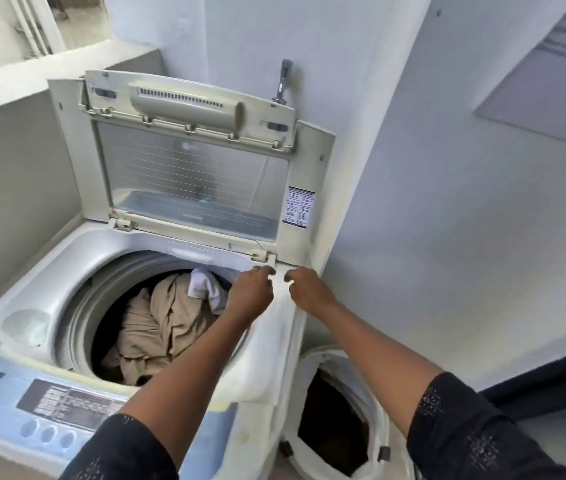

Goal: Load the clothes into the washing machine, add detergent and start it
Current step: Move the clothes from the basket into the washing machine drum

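By the lid hinge (261, 255), left hand (252, 291) and right hand (310, 289), fingers curled, grip contents unclear.

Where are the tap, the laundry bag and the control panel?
tap (283, 83), head view, on its metal spout.
laundry bag (312, 368), head view, on its white rim.
control panel (66, 402), head view, on its dark display.

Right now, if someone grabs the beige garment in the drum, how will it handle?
Probably floppy: the beige garment lies crumpled in deep folds. Likely light, no wet sheen visible. It may drag the white cloth lying on it.
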`<state>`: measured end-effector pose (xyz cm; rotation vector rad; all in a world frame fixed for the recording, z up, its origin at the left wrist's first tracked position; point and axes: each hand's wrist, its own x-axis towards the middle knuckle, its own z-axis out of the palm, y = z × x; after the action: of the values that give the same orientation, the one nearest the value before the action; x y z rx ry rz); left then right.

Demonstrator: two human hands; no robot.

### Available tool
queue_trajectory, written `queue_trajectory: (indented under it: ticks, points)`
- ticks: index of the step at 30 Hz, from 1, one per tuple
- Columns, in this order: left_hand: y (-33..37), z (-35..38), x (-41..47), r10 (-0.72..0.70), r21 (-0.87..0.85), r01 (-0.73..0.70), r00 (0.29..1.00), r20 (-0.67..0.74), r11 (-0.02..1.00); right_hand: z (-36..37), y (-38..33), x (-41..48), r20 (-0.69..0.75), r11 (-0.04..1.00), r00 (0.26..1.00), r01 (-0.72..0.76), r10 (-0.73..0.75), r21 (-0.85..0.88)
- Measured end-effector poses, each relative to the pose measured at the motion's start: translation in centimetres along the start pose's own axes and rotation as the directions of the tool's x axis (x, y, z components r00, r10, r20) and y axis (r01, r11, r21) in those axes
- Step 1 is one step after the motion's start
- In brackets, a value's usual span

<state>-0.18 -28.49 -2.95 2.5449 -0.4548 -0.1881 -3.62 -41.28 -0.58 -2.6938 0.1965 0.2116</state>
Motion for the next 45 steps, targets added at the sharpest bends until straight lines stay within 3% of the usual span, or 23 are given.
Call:
queue_trajectory:
  ticks: [7, 13, 18, 23, 29, 33, 34, 37, 39, 41, 42, 45]
  points:
    - [11.1, 7.0, 0.0, 0.054, 0.008, -0.053, 0.998, -0.044, 0.999, -3.7, 11.0, -3.1, -0.027, 0.997, 0.998, -0.06, 0.062, 0.052]
    - [14.5, 17.7, -1.0, -0.028, -0.025, 0.033, 0.987, 0.158, 0.999, -0.1, 21.5, -5.9, 0.065, 0.966, 0.974, -0.223, 0.216, 0.13]
    - [11.1, 27.9, -4.8, -0.199, 0.064, 0.189, 0.901, 0.385, 0.98, 8.3, 29.5, -8.6, 0.264, 0.885, 0.874, -0.449, 0.407, 0.124]
    - [5.2, 36.9, -8.3, -0.362, 0.111, 0.36, 0.766, 0.531, 0.926, 18.5, 35.5, -10.8, 0.413, 0.767, 0.755, -0.616, 0.51, 0.179]
    - [-1.4, 48.4, -11.0, -0.419, 0.167, 0.422, 0.625, 0.659, 0.891, 31.4, 39.8, -10.3, 0.565, 0.766, 0.672, -0.634, 0.479, 0.105]
    - [-5.8, 55.2, -10.8, -0.396, 0.225, 0.344, 0.589, 0.704, 0.912, 39.1, 41.3, -8.4, 0.612, 0.786, 0.651, -0.613, 0.448, 0.077]
    - [-6.9, 56.8, -10.2, -0.414, 0.216, 0.382, 0.573, 0.708, 0.898, 41.2, 41.6, -7.6, 0.62, 0.785, 0.646, -0.615, 0.445, 0.077]
    - [-10.0, 61.6, -8.3, -0.429, 0.063, 0.528, 0.607, 0.669, 0.847, 46.9, 42.5, -4.7, 0.635, 0.808, 0.655, -0.584, 0.41, 0.081]
    - [-11.4, 63.5, -6.7, -0.513, 0.021, 0.619, 0.631, 0.582, 0.785, 49.9, 42.6, -2.7, 0.622, 0.829, 0.689, -0.548, 0.374, 0.109]
    - [-13.3, 66.0, -5.5, -0.588, -0.018, 0.723, 0.576, 0.567, 0.691, 52.4, 42.3, -0.7, 0.564, 0.888, 0.764, -0.447, 0.314, 0.111]
    - [-13.9, 66.7, -5.3, -0.624, 0.068, 0.725, 0.537, 0.568, 0.686, 53.5, 42.2, 0.1, 0.512, 0.924, 0.815, -0.369, 0.272, 0.096]
    - [-15.3, 68.9, -5.0, -0.734, 0.224, 0.707, 0.588, 0.339, 0.67, 55.8, 42.0, 1.4, 0.281, 0.993, 0.953, -0.118, 0.116, -0.008]
